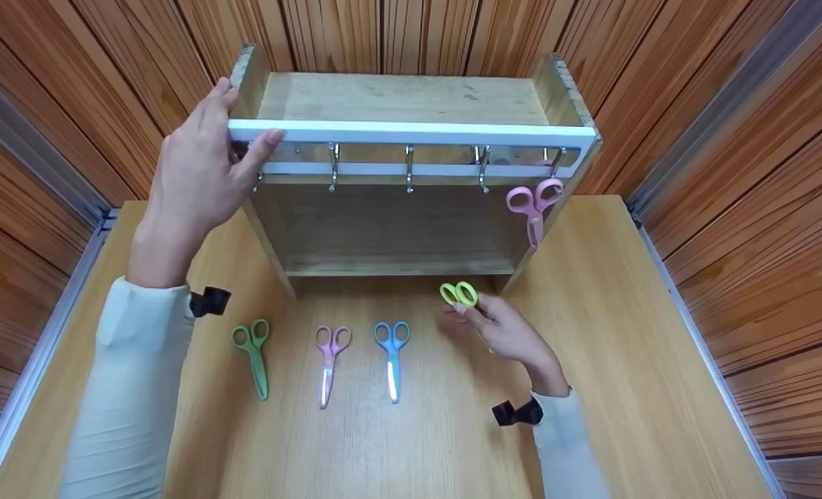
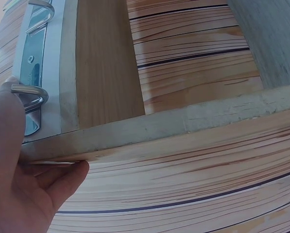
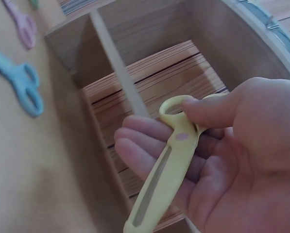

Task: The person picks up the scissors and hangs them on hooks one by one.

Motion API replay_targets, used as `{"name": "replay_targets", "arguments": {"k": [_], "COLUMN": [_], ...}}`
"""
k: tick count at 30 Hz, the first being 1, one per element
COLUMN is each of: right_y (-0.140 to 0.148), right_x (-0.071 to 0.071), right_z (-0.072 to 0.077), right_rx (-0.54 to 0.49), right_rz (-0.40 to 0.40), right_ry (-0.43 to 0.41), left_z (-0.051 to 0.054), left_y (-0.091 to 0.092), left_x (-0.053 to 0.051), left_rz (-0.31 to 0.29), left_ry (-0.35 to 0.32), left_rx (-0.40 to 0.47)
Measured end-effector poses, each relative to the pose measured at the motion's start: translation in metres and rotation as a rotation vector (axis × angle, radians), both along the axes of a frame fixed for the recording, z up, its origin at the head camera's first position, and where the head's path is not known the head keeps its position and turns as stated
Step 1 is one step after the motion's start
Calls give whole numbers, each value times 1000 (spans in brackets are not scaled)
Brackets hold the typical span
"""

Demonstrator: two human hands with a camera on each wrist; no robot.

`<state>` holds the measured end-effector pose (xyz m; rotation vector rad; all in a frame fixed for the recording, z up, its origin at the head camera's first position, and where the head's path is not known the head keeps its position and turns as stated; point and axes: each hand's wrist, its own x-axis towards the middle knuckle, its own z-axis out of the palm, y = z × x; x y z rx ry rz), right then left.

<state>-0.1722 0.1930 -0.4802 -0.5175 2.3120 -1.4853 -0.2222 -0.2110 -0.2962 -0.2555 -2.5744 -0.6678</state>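
Observation:
My left hand (image 1: 196,166) grips the upper left corner of a wooden shelf unit (image 1: 397,100). Its thumb lies over the end of the white hook rail (image 1: 411,132), while the fingers reach round the side panel, as the left wrist view shows. In my right hand (image 1: 515,336), low in front of the unit, is a pair of yellow scissors (image 3: 172,170). The thumb presses the handles against the fingers, and the covered blades point away from the palm. Pink scissors (image 1: 535,225) hang by one handle loop from the rightmost hook (image 1: 558,161).
On the wooden table (image 1: 452,443) lie green scissors (image 1: 257,371), pink-purple scissors (image 1: 326,367) and blue scissors (image 1: 392,360), handles toward the shelf. Metal hooks line the rail, among them a middle hook (image 1: 409,166). Wood-patterned walls (image 1: 764,208) enclose the table.

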Motion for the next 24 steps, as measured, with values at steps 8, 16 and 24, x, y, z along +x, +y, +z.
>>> {"name": "replay_targets", "arguments": {"k": [8,16,24], "right_y": [-5,-8,-17], "right_x": [-6,-8,-10], "right_z": [21,41,64], "right_rx": [-83,-160,-206], "right_rz": [33,37,56], "right_ry": [13,7,41], "left_z": [0,0,0], "left_y": [0,0,-1], "left_x": [0,0,0], "left_rz": [-6,-13,-3], "left_ry": [1,16,-17], "left_rx": [9,13,20]}}
